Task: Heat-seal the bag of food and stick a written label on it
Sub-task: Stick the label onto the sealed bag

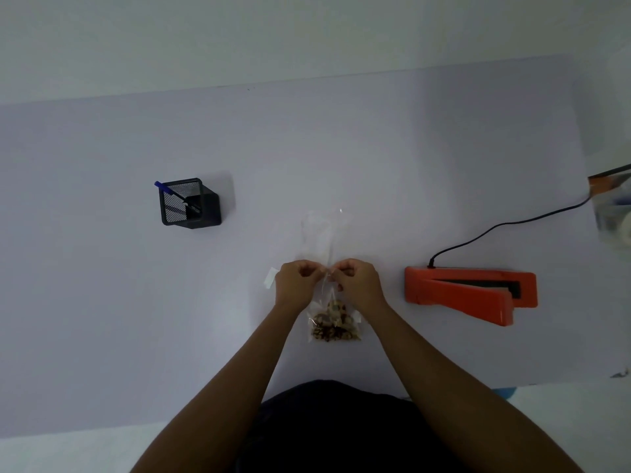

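Near the table's (136, 302) front edge, the left hand (296, 285) and right hand (358, 285) each have their grip pinched shut on the clear bag (336, 324), gathering its neck above the food. Flatten that neck wrinkle-free before moving toward the orange sealer (471, 291) at the right edge.

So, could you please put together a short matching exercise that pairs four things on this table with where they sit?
Things:
1. mesh pen holder
2. heat sealer
3. bag of food
4. paper label

Places:
A. between the forearms, pinched by both hands
B. far left, with a blue pen in it
C. right of the hands, black cable attached
D. just left of the left hand

Pairs: 1-B, 2-C, 3-A, 4-D
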`<state>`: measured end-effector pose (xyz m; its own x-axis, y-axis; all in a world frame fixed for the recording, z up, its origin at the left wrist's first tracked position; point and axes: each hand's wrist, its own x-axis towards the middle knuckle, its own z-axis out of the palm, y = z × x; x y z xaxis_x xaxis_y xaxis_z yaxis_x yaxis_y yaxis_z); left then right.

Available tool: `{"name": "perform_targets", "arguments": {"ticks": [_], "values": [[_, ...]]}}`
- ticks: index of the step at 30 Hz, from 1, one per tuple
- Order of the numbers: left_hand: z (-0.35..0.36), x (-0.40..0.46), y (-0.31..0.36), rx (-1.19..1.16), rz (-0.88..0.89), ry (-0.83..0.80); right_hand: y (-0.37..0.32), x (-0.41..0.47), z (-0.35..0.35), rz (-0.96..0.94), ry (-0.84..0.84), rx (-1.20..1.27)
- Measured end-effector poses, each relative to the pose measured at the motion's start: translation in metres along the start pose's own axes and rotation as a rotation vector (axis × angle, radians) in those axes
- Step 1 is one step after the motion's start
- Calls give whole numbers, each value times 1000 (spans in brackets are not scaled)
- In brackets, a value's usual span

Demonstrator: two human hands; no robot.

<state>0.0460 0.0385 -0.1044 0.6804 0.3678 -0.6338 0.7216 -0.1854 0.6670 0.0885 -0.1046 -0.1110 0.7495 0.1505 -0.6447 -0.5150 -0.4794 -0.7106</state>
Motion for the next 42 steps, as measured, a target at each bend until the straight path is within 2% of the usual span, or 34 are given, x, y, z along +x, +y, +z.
{"name": "perform_targets", "arguments": {"ticks": [6, 14, 34, 42], "values": [[2, 9, -5, 274, 74, 19, 4, 7, 6, -93, 29, -263], [6, 9, -5, 423, 137, 52, 1, 7, 6, -122, 47, -318], [11, 8, -4, 509, 176, 89, -3, 11, 4, -110, 85, -393], [7, 13, 0, 470, 70, 79, -5, 12, -3, -57, 123, -475]]}}
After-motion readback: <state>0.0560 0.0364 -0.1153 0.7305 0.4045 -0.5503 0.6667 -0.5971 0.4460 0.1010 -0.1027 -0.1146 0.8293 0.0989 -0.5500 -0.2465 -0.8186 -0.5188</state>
